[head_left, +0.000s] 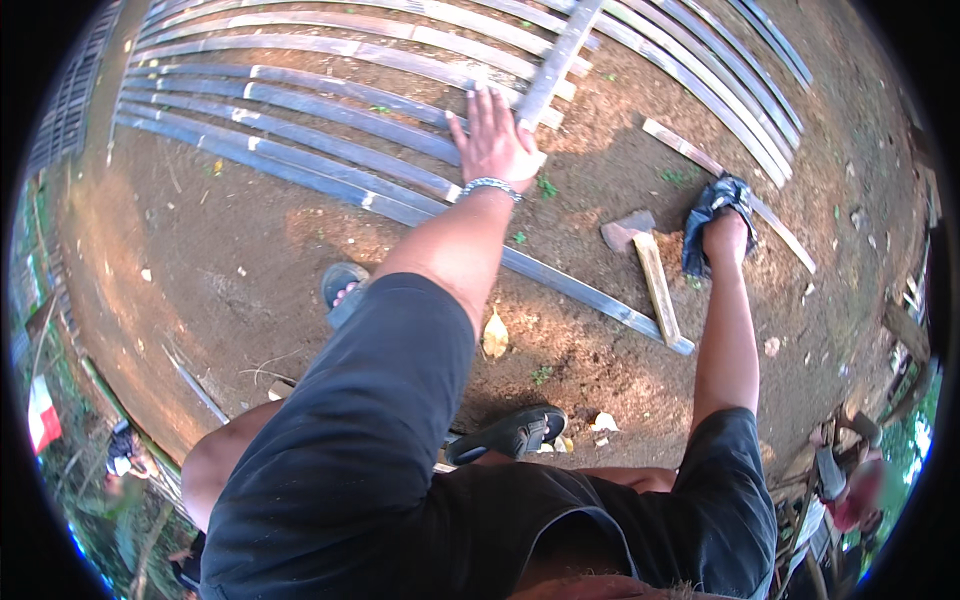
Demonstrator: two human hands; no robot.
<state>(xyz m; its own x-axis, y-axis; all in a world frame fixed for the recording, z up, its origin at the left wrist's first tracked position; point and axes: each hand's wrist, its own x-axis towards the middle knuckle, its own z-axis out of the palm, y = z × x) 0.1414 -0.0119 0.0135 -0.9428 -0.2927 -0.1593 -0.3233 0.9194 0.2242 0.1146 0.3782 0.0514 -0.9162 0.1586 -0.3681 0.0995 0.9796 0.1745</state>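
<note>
My left hand (495, 145) lies palm down with its fingers apart, across the ends of long split-bamboo slats (350, 125). It rests beside a flat crosspiece (562, 60) that runs over the slats. Off to the right, my right hand (727, 238) is inside a crumpled dark plastic bag (698, 228) on the ground; the bag hides its fingers. A short narrow slat (680, 146) passes beneath the bag. Between my hands a hatchet (655, 282) with a pale wooden handle lies on the soil, its handle end close to the tip of the nearest slat.
More long slats (710, 85) spread over the dirt at the upper right. My sandalled feet (345, 288) are below the slats, near a yellow leaf (495, 333). A person (860, 495) is by stacked wood at the right edge. A slatted frame (65, 110) stands far left.
</note>
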